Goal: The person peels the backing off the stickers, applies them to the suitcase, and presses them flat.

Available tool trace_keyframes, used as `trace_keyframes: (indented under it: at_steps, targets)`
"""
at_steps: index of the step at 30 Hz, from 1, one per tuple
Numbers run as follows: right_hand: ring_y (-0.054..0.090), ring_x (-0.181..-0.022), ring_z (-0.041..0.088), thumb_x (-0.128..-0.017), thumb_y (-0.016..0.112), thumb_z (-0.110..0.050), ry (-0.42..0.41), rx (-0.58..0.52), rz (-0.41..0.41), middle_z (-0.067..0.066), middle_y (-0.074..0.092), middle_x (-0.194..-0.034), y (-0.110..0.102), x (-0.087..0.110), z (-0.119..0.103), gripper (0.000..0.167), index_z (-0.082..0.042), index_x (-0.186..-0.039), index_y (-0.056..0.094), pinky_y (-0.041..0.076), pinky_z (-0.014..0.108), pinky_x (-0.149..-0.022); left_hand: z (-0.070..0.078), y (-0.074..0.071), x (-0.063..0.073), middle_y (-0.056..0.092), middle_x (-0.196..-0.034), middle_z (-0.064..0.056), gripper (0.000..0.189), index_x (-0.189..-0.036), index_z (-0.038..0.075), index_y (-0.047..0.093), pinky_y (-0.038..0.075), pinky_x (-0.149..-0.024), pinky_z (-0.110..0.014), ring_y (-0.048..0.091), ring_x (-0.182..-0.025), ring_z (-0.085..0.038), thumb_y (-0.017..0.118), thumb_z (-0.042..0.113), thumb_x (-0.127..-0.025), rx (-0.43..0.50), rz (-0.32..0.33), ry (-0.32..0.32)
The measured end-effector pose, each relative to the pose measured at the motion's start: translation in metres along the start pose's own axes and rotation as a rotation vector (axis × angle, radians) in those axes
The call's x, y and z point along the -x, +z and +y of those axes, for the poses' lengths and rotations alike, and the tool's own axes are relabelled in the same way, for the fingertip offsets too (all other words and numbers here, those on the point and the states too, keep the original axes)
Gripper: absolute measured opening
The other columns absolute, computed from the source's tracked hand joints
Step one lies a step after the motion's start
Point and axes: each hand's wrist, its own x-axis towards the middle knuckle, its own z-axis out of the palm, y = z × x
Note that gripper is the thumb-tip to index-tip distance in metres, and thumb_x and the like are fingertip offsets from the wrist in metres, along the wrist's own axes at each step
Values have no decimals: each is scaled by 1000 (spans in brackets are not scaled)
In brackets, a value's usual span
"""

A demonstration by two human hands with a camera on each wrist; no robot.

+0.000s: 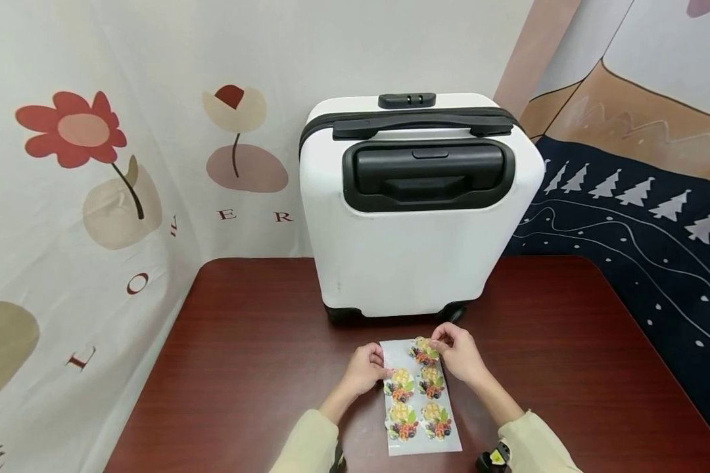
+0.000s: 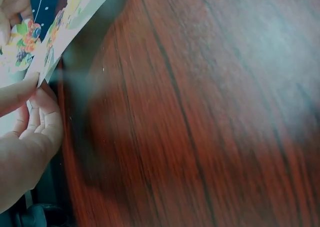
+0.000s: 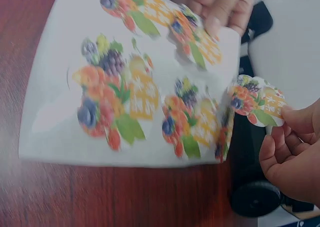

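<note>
My left hand (image 1: 363,370) pinches the left edge of a white sticker sheet (image 1: 398,355) between thumb and fingers. Several round fruit stickers cover the sheet, printed with berries, green leaves and yellow lettering. At the sheet's upper right corner, my right hand (image 1: 460,353) pinches one fruit sticker (image 3: 257,101) by its edge. That sticker stands out past the sheet's edge in the right wrist view; whether part of it still clings to the backing I cannot tell. In the left wrist view the sheet is tilted up off the table.
A white suitcase (image 1: 411,263) with black handle and wheels stands upright on the dark red wooden table (image 1: 242,341), just beyond the hands. Printed cloth (image 1: 248,52) hangs behind and at the left; a navy cloth with trees (image 1: 621,256) hangs at the right.
</note>
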Motion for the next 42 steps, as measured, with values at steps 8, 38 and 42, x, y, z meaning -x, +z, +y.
trace_keyframes:
  at_steps: [8, 38, 42]
  targets:
    - [49, -60, 16, -81, 63, 5, -20, -10, -68, 5, 54, -68, -11, -3, -6, 12, -3, -75, 56, 40, 24, -51, 5, -7, -1, 58, -67, -2, 25, -82, -1, 59, 44, -56, -24, 52, -60, -11, 78, 3, -65, -224, 166, -17]
    - [51, -60, 11, -82, 62, 4, -165, -84, -173, 11, 59, -81, -27, 0, -77, 4, 3, -83, 60, 44, 26, -53, 71, -20, 1, 58, -75, 1, 5, -83, 8, 61, 44, -56, -22, 51, -63, -9, 61, 9, -87, -150, 6, 258]
    - [59, -69, 18, -83, 64, -2, -113, -126, -150, 11, 61, -88, -25, -3, -60, 10, -1, -93, 63, 49, 30, -59, 68, -21, 0, 58, -74, 0, 5, -83, 6, 61, 43, -56, -21, 51, -64, -9, 60, 8, -88, -145, 21, 266]
